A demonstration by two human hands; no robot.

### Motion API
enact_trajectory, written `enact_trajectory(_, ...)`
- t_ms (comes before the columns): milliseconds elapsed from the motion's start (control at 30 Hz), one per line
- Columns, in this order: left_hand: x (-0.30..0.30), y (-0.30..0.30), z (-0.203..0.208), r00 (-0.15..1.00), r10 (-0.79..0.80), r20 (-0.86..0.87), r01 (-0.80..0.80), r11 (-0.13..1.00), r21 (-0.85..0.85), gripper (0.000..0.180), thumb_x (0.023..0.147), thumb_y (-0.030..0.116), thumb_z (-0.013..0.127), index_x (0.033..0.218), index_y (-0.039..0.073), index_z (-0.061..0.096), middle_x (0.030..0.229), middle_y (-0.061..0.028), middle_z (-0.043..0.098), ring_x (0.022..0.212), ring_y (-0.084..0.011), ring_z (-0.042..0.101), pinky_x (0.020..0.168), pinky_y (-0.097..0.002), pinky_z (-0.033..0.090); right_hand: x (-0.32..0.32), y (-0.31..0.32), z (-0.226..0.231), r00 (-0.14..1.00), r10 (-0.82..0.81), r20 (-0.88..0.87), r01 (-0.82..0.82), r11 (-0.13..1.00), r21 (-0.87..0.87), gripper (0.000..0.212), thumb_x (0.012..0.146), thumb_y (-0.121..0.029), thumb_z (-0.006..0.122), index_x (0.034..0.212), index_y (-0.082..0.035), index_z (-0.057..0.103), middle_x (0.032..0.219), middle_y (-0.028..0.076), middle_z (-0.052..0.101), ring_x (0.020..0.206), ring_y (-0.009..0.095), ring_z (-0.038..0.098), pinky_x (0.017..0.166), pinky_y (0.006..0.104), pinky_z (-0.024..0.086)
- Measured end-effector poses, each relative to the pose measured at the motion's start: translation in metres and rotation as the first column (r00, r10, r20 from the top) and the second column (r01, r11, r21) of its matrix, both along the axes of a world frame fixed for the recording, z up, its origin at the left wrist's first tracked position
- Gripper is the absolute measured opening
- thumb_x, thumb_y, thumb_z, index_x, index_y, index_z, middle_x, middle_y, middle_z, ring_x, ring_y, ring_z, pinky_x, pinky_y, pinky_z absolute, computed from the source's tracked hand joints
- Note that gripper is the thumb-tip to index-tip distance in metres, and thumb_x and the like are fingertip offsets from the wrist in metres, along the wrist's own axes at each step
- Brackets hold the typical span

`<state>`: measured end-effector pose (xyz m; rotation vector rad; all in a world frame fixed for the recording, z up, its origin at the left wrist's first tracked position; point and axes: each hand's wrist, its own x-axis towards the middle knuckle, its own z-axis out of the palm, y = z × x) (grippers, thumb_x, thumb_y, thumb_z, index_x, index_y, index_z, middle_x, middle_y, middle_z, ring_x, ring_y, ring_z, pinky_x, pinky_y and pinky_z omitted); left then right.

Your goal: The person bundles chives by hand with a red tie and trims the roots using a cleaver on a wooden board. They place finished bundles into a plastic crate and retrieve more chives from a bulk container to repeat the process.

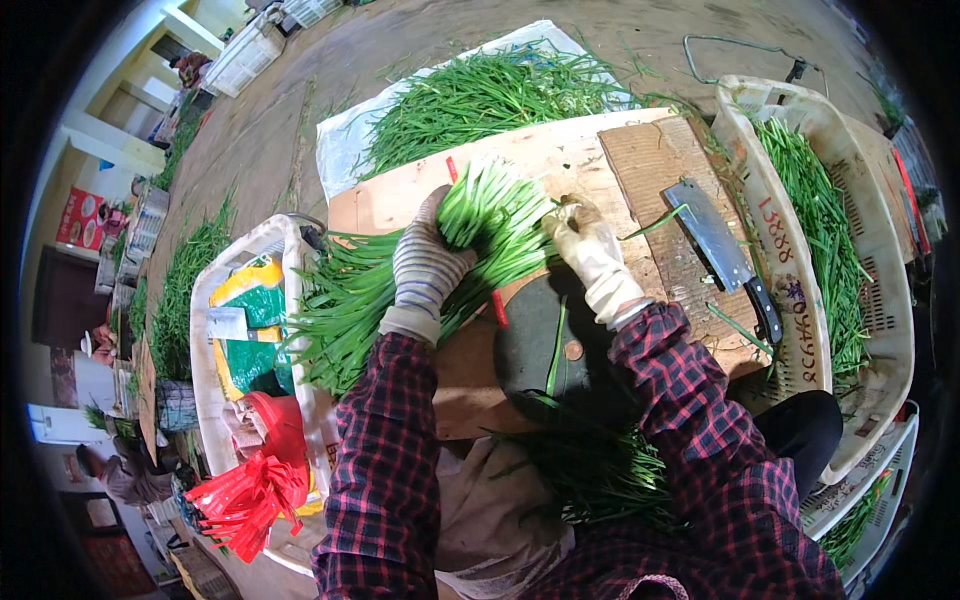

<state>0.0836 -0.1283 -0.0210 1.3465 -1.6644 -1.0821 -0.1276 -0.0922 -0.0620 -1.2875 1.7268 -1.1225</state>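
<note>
My left hand (428, 265), in a grey-and-white striped glove, is wrapped round a thick bunch of garlic chives (345, 290). The pale stem ends of the bunch point up and to the right; its green leaves trail left. At those stem ends my right hand (585, 245), in a cream glove, has its fingers curled against the stalks. Beneath the bunch runs a red tie strip (499, 308), showing on both sides of it. The wooden board (400, 205) lies under all this. A cleaver (715, 240) with a black handle rests to the right of my right hand.
Loose chives (490, 100) heap on a white sheet beyond the board. A dark round disc (530, 345) lies nearest me. At left, a white crate (215, 400) holds bags and red strips (250, 500). Another crate (890, 270) of chives stands right. People work far left.
</note>
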Motion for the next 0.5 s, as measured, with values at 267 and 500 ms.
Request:
enact_trajectory(267,0.013,-0.004,-0.013,0.974,0.058,-0.218,-0.058,0.998,0.009,0.079,0.06,-0.016,0.07,0.132,0.005,0.044,0.119,-0.007,0.06,0.107,-0.0192,0.058,0.096,-0.0334,0.048,0.018,0.009,0.045,0.852,-0.307,-0.424,0.025,0.833,-0.553,0.026,0.07,-0.014,0.069,0.093,-0.001,0.067,0.11,0.024,0.064,0.122,0.035,0.05,0.108,0.047,0.032)
enact_trajectory(500,0.011,-0.006,-0.021,0.955,0.031,-0.296,-0.04,0.999,-0.024,0.08,0.062,-0.013,0.073,0.134,0.007,0.044,0.12,-0.0068,0.06,0.107,-0.0187,0.058,0.096,-0.0338,0.048,0.036,-0.003,0.038,0.693,-0.042,-0.72,-0.292,0.897,-0.333,0.022,0.069,-0.015,0.072,0.087,-0.004,0.066,0.131,0.023,0.053,0.122,0.044,0.046,0.099,0.0466,0.042)
